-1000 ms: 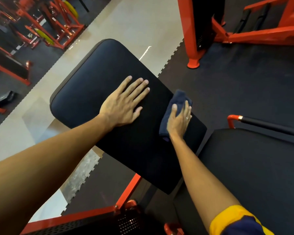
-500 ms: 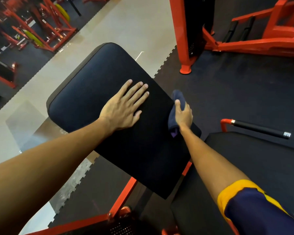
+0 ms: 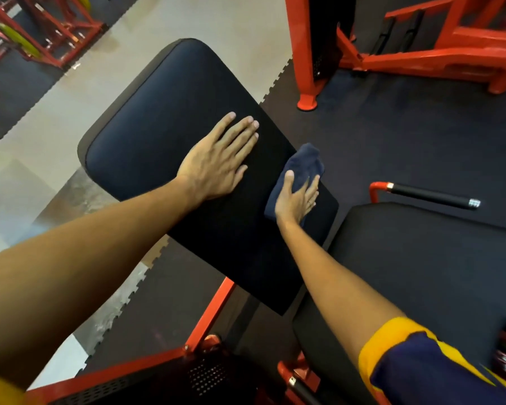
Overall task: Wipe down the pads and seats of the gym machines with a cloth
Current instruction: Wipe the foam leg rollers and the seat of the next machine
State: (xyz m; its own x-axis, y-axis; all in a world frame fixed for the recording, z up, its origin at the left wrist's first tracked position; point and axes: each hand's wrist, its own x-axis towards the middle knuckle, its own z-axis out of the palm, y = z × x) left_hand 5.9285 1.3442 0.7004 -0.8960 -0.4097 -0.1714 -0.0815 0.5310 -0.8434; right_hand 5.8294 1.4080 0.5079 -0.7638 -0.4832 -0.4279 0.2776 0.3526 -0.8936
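blue cloth (image 3: pixel 303 165) lies under right hand (image 3: pixel 297 200) (fingers flat) on pad (image 3: pixel 158 118)

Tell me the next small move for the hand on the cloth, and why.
Probably slide the right hand and cloth along the right edge of the pad toward the near corner. The cloth sits at that edge, and the left hand lies flat across the middle, blocking a sweep leftward.

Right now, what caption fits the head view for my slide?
Left hand rests flat on a black machine pad while the right hand presses a dark blue cloth near its edge.
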